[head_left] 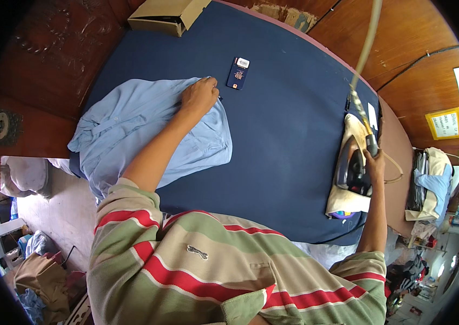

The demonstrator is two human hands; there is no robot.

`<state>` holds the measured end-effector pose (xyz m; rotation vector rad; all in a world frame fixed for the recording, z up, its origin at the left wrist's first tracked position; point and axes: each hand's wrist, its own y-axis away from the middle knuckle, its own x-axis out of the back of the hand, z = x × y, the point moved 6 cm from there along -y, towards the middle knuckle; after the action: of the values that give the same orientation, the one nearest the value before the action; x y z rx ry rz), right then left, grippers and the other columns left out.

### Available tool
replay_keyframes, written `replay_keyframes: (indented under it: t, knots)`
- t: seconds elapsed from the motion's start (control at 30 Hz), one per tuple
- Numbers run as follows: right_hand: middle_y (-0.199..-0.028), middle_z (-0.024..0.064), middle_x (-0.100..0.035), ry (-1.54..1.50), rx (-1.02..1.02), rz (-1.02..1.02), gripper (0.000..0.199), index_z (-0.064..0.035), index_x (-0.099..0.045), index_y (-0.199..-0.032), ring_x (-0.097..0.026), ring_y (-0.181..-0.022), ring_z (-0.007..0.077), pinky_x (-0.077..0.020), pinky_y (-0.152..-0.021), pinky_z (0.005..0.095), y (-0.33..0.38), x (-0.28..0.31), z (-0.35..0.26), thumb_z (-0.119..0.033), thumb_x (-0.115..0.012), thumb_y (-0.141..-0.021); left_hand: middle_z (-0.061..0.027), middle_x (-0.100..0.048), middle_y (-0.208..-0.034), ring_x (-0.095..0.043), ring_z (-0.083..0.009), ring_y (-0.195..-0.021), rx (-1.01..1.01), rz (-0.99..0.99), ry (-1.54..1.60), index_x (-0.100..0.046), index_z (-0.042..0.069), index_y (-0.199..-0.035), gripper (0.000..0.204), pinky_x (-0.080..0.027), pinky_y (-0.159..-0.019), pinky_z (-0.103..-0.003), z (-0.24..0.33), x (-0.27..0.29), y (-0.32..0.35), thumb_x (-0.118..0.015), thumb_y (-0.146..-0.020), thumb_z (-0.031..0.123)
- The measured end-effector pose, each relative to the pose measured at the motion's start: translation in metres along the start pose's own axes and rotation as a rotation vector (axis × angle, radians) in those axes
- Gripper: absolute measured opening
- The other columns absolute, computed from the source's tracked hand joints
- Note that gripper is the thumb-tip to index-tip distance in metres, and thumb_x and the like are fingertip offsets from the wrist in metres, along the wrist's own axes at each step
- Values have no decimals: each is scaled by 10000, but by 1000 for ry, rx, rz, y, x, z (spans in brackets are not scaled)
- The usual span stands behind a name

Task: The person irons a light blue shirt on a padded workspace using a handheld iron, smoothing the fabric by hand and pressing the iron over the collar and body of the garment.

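A light blue shirt (132, 124) lies bunched on the left part of a navy-covered ironing table (278, 135). My left hand (199, 98) is at the shirt's upper right edge, its fingers curled down and closed on the fabric. Over at the table's right side, a dark steam iron (353, 169) rests on a cream cloth pad (353, 130). My right hand (374, 163) is wrapped round the iron's handle from its right side. A pale hose (367, 49) runs from the iron up out of view.
Beyond the shirt lies a small dark blue box (238, 73). An open cardboard box (167, 16) stands at the far left corner. Carved wood panelling (50, 70) borders the left. Folded clothes (428, 184) hang at the right, past a brown edge (394, 162).
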<state>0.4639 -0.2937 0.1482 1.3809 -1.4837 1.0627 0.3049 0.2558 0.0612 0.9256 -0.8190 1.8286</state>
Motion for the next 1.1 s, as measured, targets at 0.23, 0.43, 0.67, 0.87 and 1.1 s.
replay_keyframes:
  t: [0.23, 0.43, 0.67, 0.87, 1.1]
  knots:
    - [-1212, 182, -532, 359, 339, 459, 574, -74, -485, -1244, -508, -1118, 343, -413, -911, 426, 25, 15, -98, -310, -676, -757, -85, -609, -898, -596, -258, -815, -495, 76, -306, -615, 69, -856, 134, -463, -703, -399, -1, 43, 4, -566, -738, 107]
    - [-1177, 177, -561, -672, 755, -333, 486, -61, -538, -1206, -549, -1076, 323, -454, -863, 367, 153, -106, -350, -251, -687, -784, -91, -584, -782, -555, -250, -701, -527, -304, 221, -518, 5, -693, 130, -429, -635, -357, 38, 82, 2, -601, -670, 103]
    - [-805, 10, -555, -1135, 630, -922, 223, -43, -561, -925, -505, -752, 91, -409, -650, 255, 185, -114, -410, -241, -615, -840, -56, -571, -670, -497, -142, -634, -367, -443, 405, -556, 12, -728, 217, -408, -606, -294, 49, 151, 21, -643, -745, 210]
    - [-721, -15, -508, -1260, 608, -1005, 133, -59, -571, -789, -459, -693, 75, -359, -613, 212, 166, -4, -390, -182, -541, -747, -23, -593, -736, -515, -95, -730, -356, -712, 1034, -612, 15, -760, 197, -397, -693, -229, 78, 181, 41, -613, -763, 212]
    - [-713, -35, -494, -855, 1029, -430, 175, -18, -558, -795, -451, -645, 58, -333, -559, 198, 155, 154, -386, -184, -543, -744, -66, -618, -772, -553, -152, -747, -612, -708, 1402, -620, 9, -726, 213, -417, -728, -268, 112, 238, 53, -588, -694, 218]
